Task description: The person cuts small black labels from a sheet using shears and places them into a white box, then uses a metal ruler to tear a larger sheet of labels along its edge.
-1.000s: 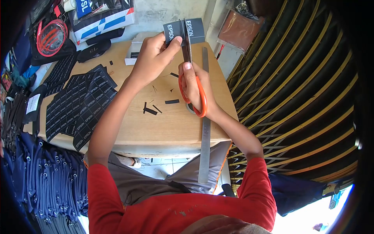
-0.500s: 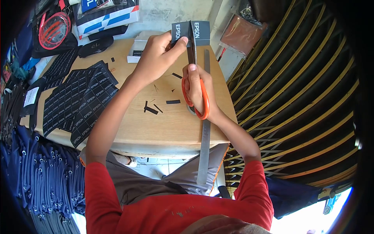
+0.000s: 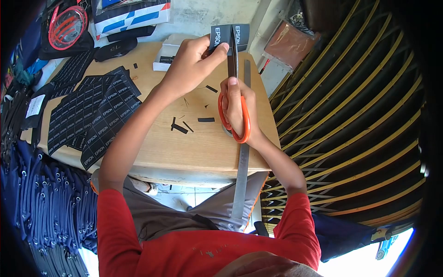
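Observation:
My left hand [image 3: 200,60] pinches a small dark label strip [image 3: 243,35] with EPSON printed on it in white, held up above the back of the table. Wrapped around the orange handles of a pair of scissors [image 3: 246,115] is my right hand [image 3: 239,104]. The blades point away from me and lie across the strip, between its two printed words. Black offcuts [image 3: 180,128] are scattered on the wooden table [image 3: 157,150] below my hands. A long metal ruler [image 3: 242,180] lies under my right wrist, its near end sticking out past the table edge.
Dark EPSON-printed sheets [image 3: 94,115] overlap on the left. At the back stand an open white box [image 3: 161,65] with dark pieces inside and a black pouch [image 3: 115,50]. Bundled blue straps [image 3: 50,198] hang at lower left; a folding metal gate [image 3: 341,124] borders the right.
Both hands, the label strip and the scissors have shifted slightly right in view. The scissors remain across the strip, and both hands keep their holds.

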Demonstrator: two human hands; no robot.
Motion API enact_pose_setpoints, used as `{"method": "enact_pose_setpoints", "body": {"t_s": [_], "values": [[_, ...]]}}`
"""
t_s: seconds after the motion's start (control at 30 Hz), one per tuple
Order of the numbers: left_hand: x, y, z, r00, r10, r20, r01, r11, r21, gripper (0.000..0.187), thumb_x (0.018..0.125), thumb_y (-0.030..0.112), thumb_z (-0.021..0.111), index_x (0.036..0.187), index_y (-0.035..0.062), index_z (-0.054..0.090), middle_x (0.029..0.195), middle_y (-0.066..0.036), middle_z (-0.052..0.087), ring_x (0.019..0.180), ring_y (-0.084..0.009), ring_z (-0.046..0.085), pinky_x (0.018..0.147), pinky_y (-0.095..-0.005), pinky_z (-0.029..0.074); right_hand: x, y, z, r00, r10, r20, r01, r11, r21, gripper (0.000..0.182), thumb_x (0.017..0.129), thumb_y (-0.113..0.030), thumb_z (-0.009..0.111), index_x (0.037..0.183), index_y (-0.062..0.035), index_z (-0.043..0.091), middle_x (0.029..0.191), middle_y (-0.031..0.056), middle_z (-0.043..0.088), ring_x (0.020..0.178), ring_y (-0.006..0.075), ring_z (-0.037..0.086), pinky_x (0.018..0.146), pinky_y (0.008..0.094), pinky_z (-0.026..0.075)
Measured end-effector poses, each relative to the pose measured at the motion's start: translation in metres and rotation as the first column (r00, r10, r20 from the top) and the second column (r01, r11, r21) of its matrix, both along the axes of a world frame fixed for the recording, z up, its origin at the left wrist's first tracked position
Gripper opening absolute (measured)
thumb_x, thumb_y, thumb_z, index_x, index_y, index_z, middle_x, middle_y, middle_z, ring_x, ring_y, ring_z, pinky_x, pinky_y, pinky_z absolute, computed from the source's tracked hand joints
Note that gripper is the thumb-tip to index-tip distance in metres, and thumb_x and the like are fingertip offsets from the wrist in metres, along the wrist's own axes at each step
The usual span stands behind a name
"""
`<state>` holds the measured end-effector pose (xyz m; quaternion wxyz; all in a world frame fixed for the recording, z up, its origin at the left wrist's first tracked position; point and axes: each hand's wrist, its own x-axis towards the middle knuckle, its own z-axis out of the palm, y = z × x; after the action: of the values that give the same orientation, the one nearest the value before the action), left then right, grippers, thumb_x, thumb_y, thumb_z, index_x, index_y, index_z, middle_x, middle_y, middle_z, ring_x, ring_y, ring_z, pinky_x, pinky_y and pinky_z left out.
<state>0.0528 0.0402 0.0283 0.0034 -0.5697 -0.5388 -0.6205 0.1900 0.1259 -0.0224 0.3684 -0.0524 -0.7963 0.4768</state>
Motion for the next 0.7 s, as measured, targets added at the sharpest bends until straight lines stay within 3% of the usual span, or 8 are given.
{"method": "enact_pose_setpoints", "body": {"t_s": [0.13,0.2,0.23,0.43,0.5,0.7], "values": [[0.0004,-0.0004,-0.0001,1.0,-0.005,0.001,0.005,1.0,0.006,0.029,0.097,0.025,0.057,0.087,-0.0016,0.063,0.059,0.004,0.05,0.054,-0.0032,0.038,0.047,-0.0253,0.03,0.0013,-0.0015,0.0021,1.0,-0.022,-0.004,0.022,0.999,0.027,0.048,0.105,-0.04,0.032,0.077,-0.004,0.048,0.049,-0.0012,0.039,0.035,0.0065,0.037,0.032,0.0227,0.028],[-0.0016,0.0002,-0.0011,1.0,0.004,-0.002,-0.004,1.0,-0.001,0.029,0.097,0.025,0.057,0.087,-0.0017,0.063,0.058,0.004,0.049,0.053,-0.0031,0.037,0.047,-0.0252,0.03,0.003,-0.0009,0.0024,0.997,-0.074,0.039,0.073,0.997,0.012,0.052,0.104,-0.041,0.038,0.076,-0.0002,0.054,0.053,0.0026,0.044,0.05,0.0102,0.042,0.049,0.0301,0.037],[-0.0024,0.0003,-0.0016,1.0,0.013,-0.008,-0.013,1.0,-0.008,0.029,0.096,0.025,0.057,0.087,-0.0017,0.063,0.058,0.004,0.049,0.053,-0.0031,0.037,0.047,-0.0251,0.03,0.0028,-0.001,0.0023,0.997,-0.072,0.041,0.072,0.997,0.013,0.052,0.104,-0.041,0.038,0.076,-0.0002,0.054,0.053,0.0026,0.044,0.05,0.0102,0.042,0.049,0.0301,0.037],[-0.0025,0.0046,-0.0036,0.999,-0.002,0.039,-0.001,0.997,0.075,0.039,0.098,0.035,0.056,0.078,0.0013,0.06,0.055,0.003,0.046,0.051,-0.004,0.039,0.046,-0.0249,0.031,0.0025,-0.0017,0.0013,0.996,-0.083,0.045,0.081,0.996,0.046,0.051,0.104,-0.04,0.038,0.075,-0.0005,0.054,0.052,0.0022,0.043,0.049,0.0102,0.041,0.048,0.0303,0.036],[-0.0012,0.0044,-0.0033,0.998,0.007,0.06,-0.011,0.998,0.068,0.041,0.098,0.037,0.054,0.077,0.0024,0.058,0.055,0.003,0.046,0.051,-0.0044,0.04,0.046,-0.0247,0.032,0.0002,-0.002,-0.0019,1.0,-0.013,0.001,0.013,0.998,0.066,0.047,0.106,-0.037,0.032,0.076,-0.004,0.048,0.048,-0.0017,0.039,0.034,0.0067,0.036,0.032,0.0233,0.028],[-0.003,0.0028,-0.0024,0.997,-0.016,0.077,0.011,0.998,0.061,0.045,0.099,0.041,0.052,0.073,0.0044,0.054,0.055,0.003,0.045,0.051,-0.005,0.042,0.046,-0.0244,0.035,0.002,-0.0048,-0.0005,1.0,-0.001,-0.001,0.001,0.997,0.082,0.047,0.106,-0.037,0.031,0.076,-0.0036,0.048,0.047,-0.0016,0.038,0.033,0.0066,0.036,0.031,0.0232,0.027]]}}
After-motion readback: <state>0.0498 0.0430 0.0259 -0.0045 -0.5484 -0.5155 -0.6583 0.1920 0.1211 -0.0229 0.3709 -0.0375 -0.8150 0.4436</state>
